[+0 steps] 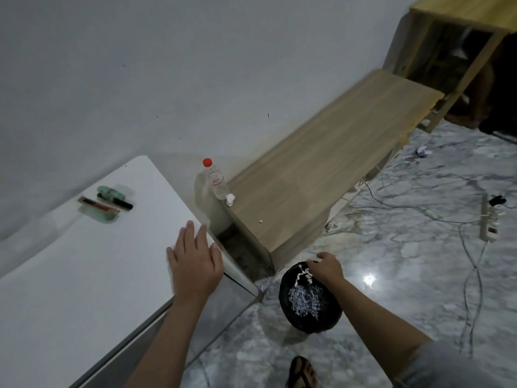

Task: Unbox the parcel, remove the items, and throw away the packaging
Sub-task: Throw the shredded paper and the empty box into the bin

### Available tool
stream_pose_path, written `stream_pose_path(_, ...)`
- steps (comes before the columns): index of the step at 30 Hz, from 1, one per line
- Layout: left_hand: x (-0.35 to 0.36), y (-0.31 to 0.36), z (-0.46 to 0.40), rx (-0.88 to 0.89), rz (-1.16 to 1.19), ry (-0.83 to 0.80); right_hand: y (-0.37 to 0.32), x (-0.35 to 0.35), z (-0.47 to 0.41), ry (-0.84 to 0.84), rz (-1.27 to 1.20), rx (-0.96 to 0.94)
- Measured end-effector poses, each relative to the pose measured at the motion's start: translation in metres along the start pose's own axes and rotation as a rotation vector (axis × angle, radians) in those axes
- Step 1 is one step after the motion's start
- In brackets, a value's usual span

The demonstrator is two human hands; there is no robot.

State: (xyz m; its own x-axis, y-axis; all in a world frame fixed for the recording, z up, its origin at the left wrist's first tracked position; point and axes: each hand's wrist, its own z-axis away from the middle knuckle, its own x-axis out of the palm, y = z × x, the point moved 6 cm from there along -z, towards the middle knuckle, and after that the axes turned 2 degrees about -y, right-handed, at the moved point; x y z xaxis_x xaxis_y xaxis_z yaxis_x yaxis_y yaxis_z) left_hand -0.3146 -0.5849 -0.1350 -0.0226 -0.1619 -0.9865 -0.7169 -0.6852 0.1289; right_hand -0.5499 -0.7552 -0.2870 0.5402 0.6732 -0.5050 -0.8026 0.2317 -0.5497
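Shredded paper filling: a pale strip cluster [303,273] hangs from the right hand [327,266], trailing down toward 7 o'clock from the fingers, directly over the open mouth of the black bin bag [309,326]. Strips thin, crinkled, whitish; a bluish-white heap of the same shreds [305,302] already lies inside the bag. Long axis of the hanging cluster roughly vertical, drop line inside the rim.

Right grip: fingers curled together, pinching the strips. Release there looks enough to land them in the bag; a stray strip could catch the rim at 12 o'clock.

Left hand [194,264] lies flat, fingers straight and spread, pressing on the white table [84,275] near its corner, at 9 o'clock from the bag. It holds nothing. The right hand is plainly the nearer one to the bag.

Farther out on the table, toward 10 o'clock: a green-and-black cutter [113,196] and a flat packaged item [98,210]. No parcel box visible. A water bottle [215,179] with a red cap stands on the wooden bench [321,169] at 12 o'clock. Power strip [489,222] and cables on the marble floor at 3 o'clock.
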Motion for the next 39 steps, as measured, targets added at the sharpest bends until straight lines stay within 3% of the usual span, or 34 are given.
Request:
stream_pose_path(7, -0.002, -0.002, 0.001, 0.012, 0.059, -0.015, -0.014, 0.0, 0.022, 0.05, -0.045, -0.102)
stream_pose_path(11, -0.002, -0.015, -0.002, -0.006, 0.307, -0.089, -0.048, 0.007, 0.057, 0.092, -0.098, -0.221)
stream_pose_path(15, -0.015, -0.041, 0.009, -0.077, 0.65, -0.138, -0.108, 0.034, 0.113, 0.12, -0.209, -0.455)
stream_pose_path(20, -0.052, -0.131, 0.069, -0.187, 0.702, -0.032, -0.194, 0.096, 0.202, 0.265, -0.212, -0.841)
stream_pose_path(25, -0.098, -0.272, 0.132, -0.383, 0.697, 0.178, -0.266, 0.225, 0.29, 0.113, -0.15, -1.091)
stream_pose_path(33, -0.177, -0.445, 0.235, -0.725, 0.563, 0.587, -0.33, 0.402, 0.399, -0.251, -0.084, -1.263)
stream_pose_path(39, -0.198, -0.516, 0.267, -0.95, 0.719, 0.676, -0.404, 0.474, 0.433, -0.314, 0.101, -1.395)
